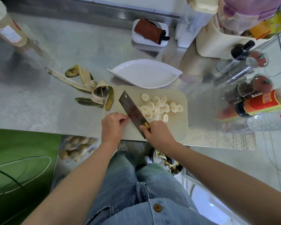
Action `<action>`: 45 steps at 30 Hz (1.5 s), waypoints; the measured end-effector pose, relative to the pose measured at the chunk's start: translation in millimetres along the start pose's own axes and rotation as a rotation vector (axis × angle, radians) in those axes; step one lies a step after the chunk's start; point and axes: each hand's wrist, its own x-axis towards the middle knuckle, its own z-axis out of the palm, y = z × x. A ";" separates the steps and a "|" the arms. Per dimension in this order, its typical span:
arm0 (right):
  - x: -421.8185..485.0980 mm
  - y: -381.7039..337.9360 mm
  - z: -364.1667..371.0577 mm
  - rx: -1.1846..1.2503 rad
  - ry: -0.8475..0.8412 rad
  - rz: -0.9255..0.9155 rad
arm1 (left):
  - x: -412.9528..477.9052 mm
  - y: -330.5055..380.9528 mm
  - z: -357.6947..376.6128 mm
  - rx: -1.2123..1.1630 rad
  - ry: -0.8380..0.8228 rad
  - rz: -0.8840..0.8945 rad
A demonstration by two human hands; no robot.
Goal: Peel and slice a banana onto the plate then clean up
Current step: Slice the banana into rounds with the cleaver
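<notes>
Banana peeled, nearly all cut: slices (159,108) heaped on the cutting board (177,127). At its 12 o'clock the plate (144,73) holds none; the peel (89,85) lies at 10 o'clock. Right hand (157,133) grips the cleaver (131,109); left hand (112,125) has its grip curled beside the blade, contents hidden. Plating and cleanup remain.

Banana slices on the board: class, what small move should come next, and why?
Probably slide the cleaver under the banana slices to lift them: they lie piled on the cutting board, the plate behind holds none, and the right hand grips the handle.
</notes>
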 end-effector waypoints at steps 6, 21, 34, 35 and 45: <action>1.7 -2.8 7.7 -0.023 -0.030 0.018 | 0.7 -0.7 0.5 0.018 -0.008 0.008; 0.3 3.9 2.7 0.027 0.030 -0.034 | 0.5 -1.7 0.9 0.005 -0.009 -0.009; 1.1 -0.8 7.6 -0.010 -0.023 0.000 | 1.7 -1.8 0.6 -0.002 -0.023 -0.018; 1.4 -1.5 8.8 -0.012 -0.029 0.001 | 1.9 -2.3 0.8 0.003 -0.025 -0.014; 1.4 6.3 2.8 0.056 0.025 -0.022 | 0.3 0.6 1.6 0.010 0.005 -0.050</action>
